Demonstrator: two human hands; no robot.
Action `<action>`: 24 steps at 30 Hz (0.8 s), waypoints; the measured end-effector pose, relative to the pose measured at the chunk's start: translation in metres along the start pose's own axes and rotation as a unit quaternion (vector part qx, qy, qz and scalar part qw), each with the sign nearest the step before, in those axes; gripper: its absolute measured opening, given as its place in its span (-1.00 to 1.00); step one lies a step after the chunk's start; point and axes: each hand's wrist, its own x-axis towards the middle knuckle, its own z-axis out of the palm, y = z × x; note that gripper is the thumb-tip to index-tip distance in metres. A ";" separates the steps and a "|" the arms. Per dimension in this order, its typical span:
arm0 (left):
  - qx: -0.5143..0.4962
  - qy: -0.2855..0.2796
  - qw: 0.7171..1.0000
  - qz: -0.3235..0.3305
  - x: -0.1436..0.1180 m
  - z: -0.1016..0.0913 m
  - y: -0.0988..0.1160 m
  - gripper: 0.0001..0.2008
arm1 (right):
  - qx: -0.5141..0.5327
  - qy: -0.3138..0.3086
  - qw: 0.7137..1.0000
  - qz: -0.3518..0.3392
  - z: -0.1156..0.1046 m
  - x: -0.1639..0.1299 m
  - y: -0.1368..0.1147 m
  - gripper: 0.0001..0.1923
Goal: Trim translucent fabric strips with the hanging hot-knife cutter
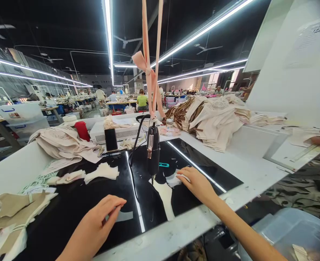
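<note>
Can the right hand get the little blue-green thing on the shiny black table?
Probably yes: the right hand is close to the blue-green thing. The hanging black tool is on its other side, not between them. The hand does seem to be pinching a pale piece, though.

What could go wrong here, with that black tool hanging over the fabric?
The hanging black tool has its narrow tip at the cream piece, so it might snag or mark it if either shifts.

It hangs from pink straps, so a bump could swing it, perhaps toward the right hand nearby.

Its black cord trails down near the left hand, which might catch it and tug the tool.
</note>
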 end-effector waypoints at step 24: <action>0.016 -0.004 0.998 0.060 -0.017 0.007 -0.006 -0.74 | 0.333 0.129 0.897 0.261 -0.007 0.029 0.028 -0.71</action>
